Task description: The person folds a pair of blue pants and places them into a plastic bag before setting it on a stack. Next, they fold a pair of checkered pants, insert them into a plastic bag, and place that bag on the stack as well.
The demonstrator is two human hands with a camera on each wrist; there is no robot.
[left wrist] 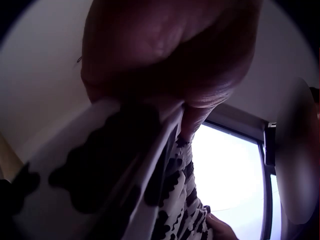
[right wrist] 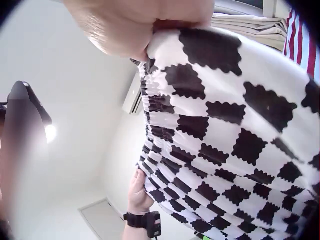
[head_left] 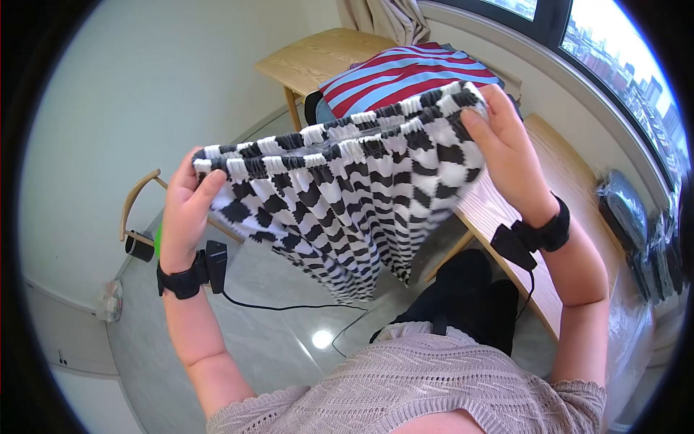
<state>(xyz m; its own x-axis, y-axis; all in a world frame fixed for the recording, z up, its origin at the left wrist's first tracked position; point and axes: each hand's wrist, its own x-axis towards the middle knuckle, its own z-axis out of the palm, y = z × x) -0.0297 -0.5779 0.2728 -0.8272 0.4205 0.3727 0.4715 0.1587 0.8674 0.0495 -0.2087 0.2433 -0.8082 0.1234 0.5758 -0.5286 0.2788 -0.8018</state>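
Black-and-white checkered pants (head_left: 325,195) hang in front of me from their gathered elastic waistband, which is stretched between both hands. My left hand (head_left: 186,206) grips one end of the waistband, thumb over the near side and fingers behind the cloth. At the other end, higher up and to the right, my right hand (head_left: 506,152) pinches the band the same way. The legs narrow downward into folds above the floor. In the right wrist view the checkered cloth (right wrist: 225,145) spreads out below the right hand (right wrist: 135,25); the left wrist view is dark, with cloth under the left hand (left wrist: 165,55).
Striped red-and-blue cloth (head_left: 405,76) lies in a heap behind the pants, near a wooden table (head_left: 318,54). A wooden bench-like surface (head_left: 549,188) runs along the window side, with plastic-wrapped packages (head_left: 636,224) at right. A chair (head_left: 134,199) stands at left.
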